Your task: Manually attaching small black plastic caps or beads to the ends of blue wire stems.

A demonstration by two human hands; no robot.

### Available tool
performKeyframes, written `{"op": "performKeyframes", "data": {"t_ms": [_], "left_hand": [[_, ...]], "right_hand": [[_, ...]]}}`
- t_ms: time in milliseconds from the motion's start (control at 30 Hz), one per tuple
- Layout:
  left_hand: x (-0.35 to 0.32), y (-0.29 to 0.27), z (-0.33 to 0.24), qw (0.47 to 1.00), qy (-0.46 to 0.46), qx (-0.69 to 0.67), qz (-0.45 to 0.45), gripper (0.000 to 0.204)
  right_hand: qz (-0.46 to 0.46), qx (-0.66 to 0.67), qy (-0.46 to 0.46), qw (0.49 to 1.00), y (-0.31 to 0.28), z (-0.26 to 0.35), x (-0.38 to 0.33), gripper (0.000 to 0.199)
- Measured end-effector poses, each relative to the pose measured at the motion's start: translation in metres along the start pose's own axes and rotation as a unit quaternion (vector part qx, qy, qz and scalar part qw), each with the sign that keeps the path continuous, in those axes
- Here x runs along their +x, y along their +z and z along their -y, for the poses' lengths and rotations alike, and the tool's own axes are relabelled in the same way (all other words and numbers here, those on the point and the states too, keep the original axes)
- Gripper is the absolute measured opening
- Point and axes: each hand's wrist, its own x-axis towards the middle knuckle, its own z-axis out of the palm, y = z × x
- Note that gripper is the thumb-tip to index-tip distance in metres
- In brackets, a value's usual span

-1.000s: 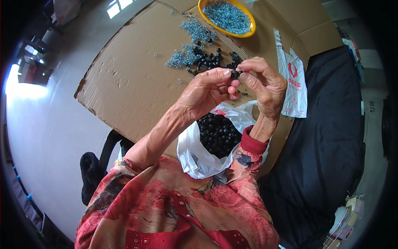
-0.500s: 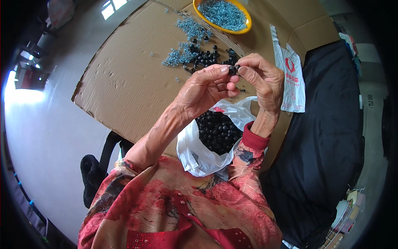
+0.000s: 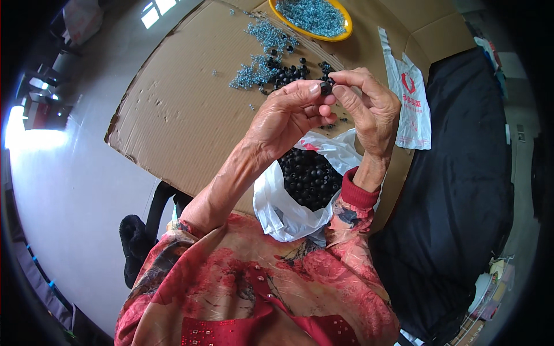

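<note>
Between the thumb and fingers of my left hand is a small round black bead. My right hand is closed in a pinch right beside the bead; a tiny dark bit shows at its fingertips, too small and covered to name. Below both hands, a white plastic bag stands open, holding many black beads. Just beyond my left fingers, loose black beads lie on the cardboard, mixed at their edge with small blue pieces.
A yellow bowl of small blue pieces sits at the far edge of the cardboard. To the right lies a flat white plastic bag with red print. Black cloth hangs along the right side. A dark chair leg stands at left.
Both hands stay together at nearly the same spot, with the fingers shifting slightly around the bead. The whole view has moved a little.
</note>
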Motion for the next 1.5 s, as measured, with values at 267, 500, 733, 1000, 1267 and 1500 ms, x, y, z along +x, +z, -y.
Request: {"op": "performKeyframes", "data": {"t_ms": [267, 500, 733, 1000, 1267, 1500], "left_hand": [[0.002, -0.004, 0.001, 1.000, 0.019, 0.013, -0.001, 0.017], [0.002, -0.002, 0.003, 0.998, 0.024, 0.053, -0.014, 0.018], [0.000, 0.002, 0.006, 0.996, 0.043, 0.058, -0.046, 0.016], [-0.001, 0.004, 0.007, 0.997, 0.058, 0.049, -0.035, 0.015], [-0.004, -0.004, 0.014, 0.994, 0.045, 0.076, -0.063, 0.017], [0.002, -0.010, -0.002, 0.959, 0.043, 0.252, -0.125, 0.028]], "right_hand": [[-0.023, -0.113, -0.068, 0.991, 0.004, 0.003, -0.003, 0.024], [-0.054, -0.150, -0.092, 0.983, 0.009, 0.001, -0.010, 0.026], [-0.086, -0.137, -0.125, 0.979, 0.013, -0.009, -0.015, 0.029], [-0.098, -0.132, -0.187, 0.969, 0.017, -0.014, -0.018, 0.028], [-0.108, -0.154, -0.200, 0.962, 0.021, -0.024, -0.030, 0.024], [-0.052, -0.147, -0.111, 0.981, 0.003, -0.035, -0.053, 0.025]]}}
